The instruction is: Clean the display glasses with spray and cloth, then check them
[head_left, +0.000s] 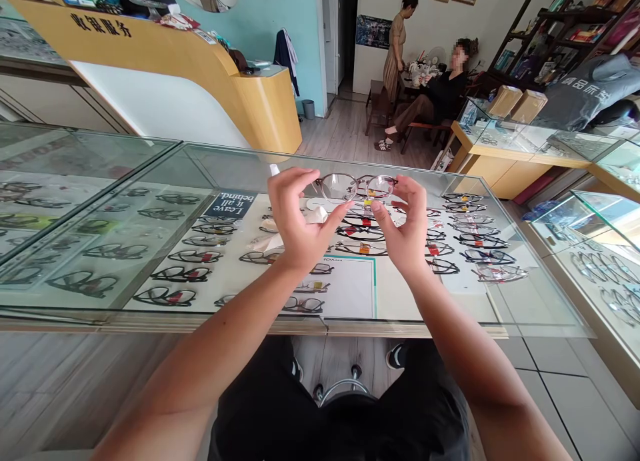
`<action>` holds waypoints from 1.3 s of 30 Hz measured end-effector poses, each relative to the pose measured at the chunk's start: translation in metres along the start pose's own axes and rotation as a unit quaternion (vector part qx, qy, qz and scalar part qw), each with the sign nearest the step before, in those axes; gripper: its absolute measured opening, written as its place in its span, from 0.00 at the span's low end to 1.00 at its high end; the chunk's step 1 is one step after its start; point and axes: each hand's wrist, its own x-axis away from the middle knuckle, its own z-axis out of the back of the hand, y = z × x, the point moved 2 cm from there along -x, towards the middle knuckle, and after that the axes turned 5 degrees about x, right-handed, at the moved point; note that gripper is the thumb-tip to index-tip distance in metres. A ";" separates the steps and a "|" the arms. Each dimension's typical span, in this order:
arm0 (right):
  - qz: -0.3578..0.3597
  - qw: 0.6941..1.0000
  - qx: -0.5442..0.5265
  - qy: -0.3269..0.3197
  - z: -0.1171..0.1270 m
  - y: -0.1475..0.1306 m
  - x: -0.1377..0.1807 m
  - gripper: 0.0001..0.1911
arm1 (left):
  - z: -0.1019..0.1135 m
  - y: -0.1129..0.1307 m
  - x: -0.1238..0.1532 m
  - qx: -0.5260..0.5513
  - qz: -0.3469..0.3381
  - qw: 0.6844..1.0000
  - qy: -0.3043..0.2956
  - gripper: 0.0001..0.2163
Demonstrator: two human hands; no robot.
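A pair of glasses [357, 186] with clear lenses and a thin frame is held up over the glass display counter [530, 294]. My left hand [297, 214] pinches its left side, and a white cloth or tissue [318, 214] peeks out below that hand's fingers. My right hand [405, 224] holds the right side of the frame, thumb under the lens. Both hands are above the counter's middle.
Rows of spectacle frames [175, 274] lie inside the counter. More glass cases stand at right [600, 248]. A curved wooden reception desk [200, 68] is at back left. Two people [430, 81] are at the far back near a table.
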 end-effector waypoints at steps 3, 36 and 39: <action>-0.003 1.000 0.000 0.005 0.000 0.000 0.001 0.27 | -0.001 0.000 0.000 0.000 0.012 1.000 -0.002 0.30; 0.001 0.999 0.026 0.024 0.008 -0.012 -0.001 0.22 | -0.004 -0.017 0.004 0.052 0.067 0.996 -0.027 0.32; -0.010 1.000 0.022 0.004 0.007 -0.010 -0.001 0.20 | -0.002 -0.014 0.002 0.039 0.055 0.998 -0.017 0.32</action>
